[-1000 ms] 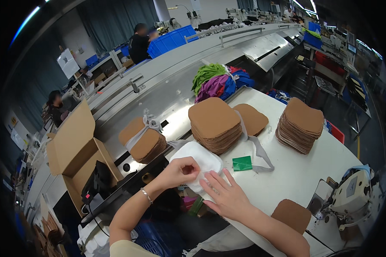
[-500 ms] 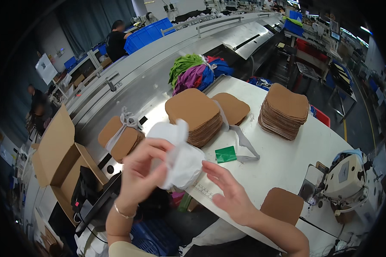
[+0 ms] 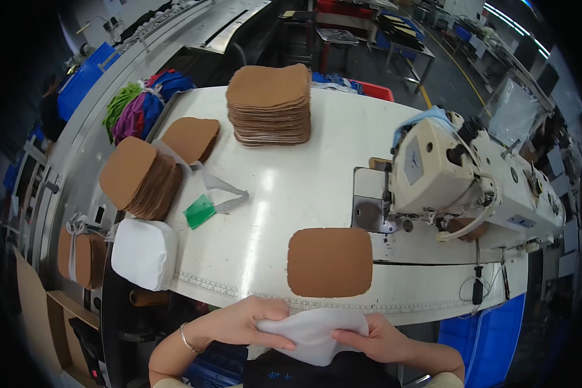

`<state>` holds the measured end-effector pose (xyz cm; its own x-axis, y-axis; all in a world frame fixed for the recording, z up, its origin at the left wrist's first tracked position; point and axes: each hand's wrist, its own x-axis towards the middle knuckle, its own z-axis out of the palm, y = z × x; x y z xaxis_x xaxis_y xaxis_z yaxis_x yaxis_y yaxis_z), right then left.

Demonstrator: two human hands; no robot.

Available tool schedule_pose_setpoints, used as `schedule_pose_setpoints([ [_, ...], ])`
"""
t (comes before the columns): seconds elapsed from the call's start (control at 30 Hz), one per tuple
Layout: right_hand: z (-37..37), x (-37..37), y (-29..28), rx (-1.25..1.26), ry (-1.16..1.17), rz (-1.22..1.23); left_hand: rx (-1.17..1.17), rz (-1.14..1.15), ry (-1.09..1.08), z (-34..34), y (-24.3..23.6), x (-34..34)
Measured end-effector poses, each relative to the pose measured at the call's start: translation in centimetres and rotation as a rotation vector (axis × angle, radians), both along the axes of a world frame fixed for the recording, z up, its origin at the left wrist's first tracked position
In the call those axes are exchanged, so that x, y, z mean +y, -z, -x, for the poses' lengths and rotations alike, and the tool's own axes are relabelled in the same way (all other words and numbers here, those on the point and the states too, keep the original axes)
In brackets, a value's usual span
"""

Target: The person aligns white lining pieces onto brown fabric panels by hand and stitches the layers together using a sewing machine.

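white fabric piece (image 3: 310, 333) at table's near edge | your left hand (image 3: 242, 321) and right hand (image 3: 368, 337) both pinch it | brown panel (image 3: 330, 262) laid by sewing machine (image 3: 446, 174), unsewn | brown stacks (image 3: 268, 103) waiting

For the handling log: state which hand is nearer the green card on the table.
Left. The left hand grips the white fabric piece below and just right of the green card; the right hand holds the fabric's far end, farther right.

Lower part of white fabric piece (image 3: 310, 336) hidden under both thumbs; left-hand (image 3: 242, 321) fingertips tucked beneath it, unseen.
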<state>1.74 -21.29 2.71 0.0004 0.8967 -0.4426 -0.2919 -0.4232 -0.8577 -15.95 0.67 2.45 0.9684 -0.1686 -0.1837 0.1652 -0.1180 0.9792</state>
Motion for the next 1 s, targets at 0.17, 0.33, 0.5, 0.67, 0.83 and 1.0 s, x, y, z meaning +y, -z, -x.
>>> schedule_pose_setpoints([
  [0.17, -0.5, -3.9, 2.2, 0.045, 0.102, 0.033, 0.115, 0.258, -0.431, 0.1, 0.3, -3.4],
  [0.33, 0.8, -3.9, 2.3, 0.021, 0.485, -0.073, 0.236, 0.098, -0.743, 0.3, 1.1, -5.2],
  [0.5, -0.6, -4.2, 3.0, -0.762, 0.202, -0.489, 0.073, 0.007, -0.932, -0.2, 0.6, -6.6],
  [0.67, -1.7, -4.9, 3.9, -0.713, -0.078, -0.599, 0.018, -0.08, -0.876, 0.5, 1.0, -7.1],
  [0.83, -2.4, -3.7, 4.5, -1.057, -0.074, -0.806, 0.185, -0.204, -0.741, 0.1, -0.7, -5.6],
  [1.0, -5.6, -2.1, 1.7, -1.862, -0.016, -0.995, -0.093, -0.35, -0.868, -2.1, -1.4, -4.5],
])
